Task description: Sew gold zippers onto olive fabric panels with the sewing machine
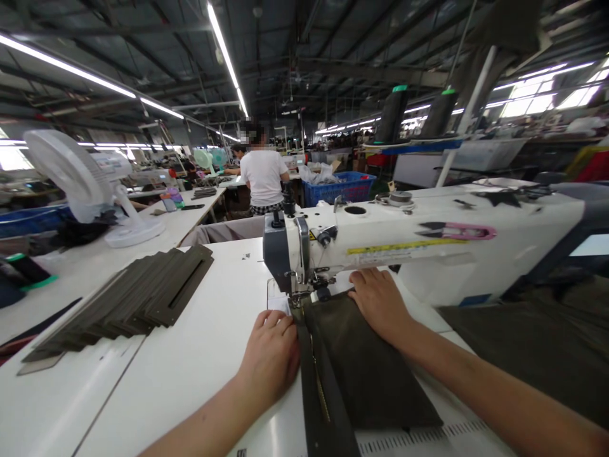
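A white sewing machine (409, 247) has its presser foot down around the top end of a dark olive fabric panel (375, 368). Along the panel's left side runs an olive strip with a metal zipper (320, 387). My left hand (273, 352) curls at the strip's left edge, just below the needle area, gripping it; the thumb is out of sight. My right hand (380, 301) lies over the panel's upper right corner with its fingers stretched out under the machine arm. Pink thread snips (464, 231) rest on the machine arm.
A fanned stack of olive fabric pieces (143, 289) lies on the left of the white table (204, 355). Beyond it stand a white fan (76, 171) and a blue crate (340, 188). A person in a white shirt (264, 174) is ahead. More olive fabric (528, 343) lies right.
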Action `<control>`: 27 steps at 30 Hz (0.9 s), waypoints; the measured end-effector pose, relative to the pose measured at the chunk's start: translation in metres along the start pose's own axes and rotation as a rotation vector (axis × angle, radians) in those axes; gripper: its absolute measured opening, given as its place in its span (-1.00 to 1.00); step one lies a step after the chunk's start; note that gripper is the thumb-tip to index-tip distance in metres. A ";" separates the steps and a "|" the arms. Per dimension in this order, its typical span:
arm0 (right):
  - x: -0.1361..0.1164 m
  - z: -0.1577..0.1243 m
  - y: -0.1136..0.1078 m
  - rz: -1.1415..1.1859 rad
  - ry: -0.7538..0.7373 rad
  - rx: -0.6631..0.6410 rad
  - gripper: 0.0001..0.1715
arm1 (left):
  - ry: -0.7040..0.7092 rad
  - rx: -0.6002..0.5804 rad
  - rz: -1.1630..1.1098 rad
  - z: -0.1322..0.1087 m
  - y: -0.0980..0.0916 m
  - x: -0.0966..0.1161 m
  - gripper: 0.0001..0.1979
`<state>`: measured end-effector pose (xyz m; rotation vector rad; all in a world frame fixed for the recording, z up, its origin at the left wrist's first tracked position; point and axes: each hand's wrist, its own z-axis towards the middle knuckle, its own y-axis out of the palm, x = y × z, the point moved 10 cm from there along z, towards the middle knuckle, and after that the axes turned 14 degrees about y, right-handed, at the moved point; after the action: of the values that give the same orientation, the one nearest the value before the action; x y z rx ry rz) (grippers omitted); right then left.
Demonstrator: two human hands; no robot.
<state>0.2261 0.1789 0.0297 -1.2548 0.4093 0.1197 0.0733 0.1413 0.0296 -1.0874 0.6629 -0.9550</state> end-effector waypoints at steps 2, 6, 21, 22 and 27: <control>-0.032 -0.020 -0.003 0.013 -0.185 0.012 -0.83 | -0.026 0.066 -0.031 -0.004 -0.003 -0.004 -0.83; -0.078 -0.063 0.015 0.111 -0.511 0.017 -0.64 | -0.051 0.242 -0.024 -0.014 -0.010 -0.013 -0.76; -0.086 -0.066 0.038 -0.021 -0.454 0.000 -0.54 | 0.322 0.150 0.015 -0.004 0.001 -0.003 -0.74; -0.086 -0.066 0.039 -0.030 -0.457 -0.011 -0.53 | 0.327 0.152 0.029 -0.004 0.001 -0.002 -0.73; -0.083 -0.065 0.042 -0.029 -0.468 -0.032 -0.53 | 0.319 0.148 0.054 -0.001 0.001 0.000 -0.71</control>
<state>0.1213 0.1417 0.0064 -1.2193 -0.0154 0.3876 0.0728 0.1407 0.0287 -0.7892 0.8622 -1.1241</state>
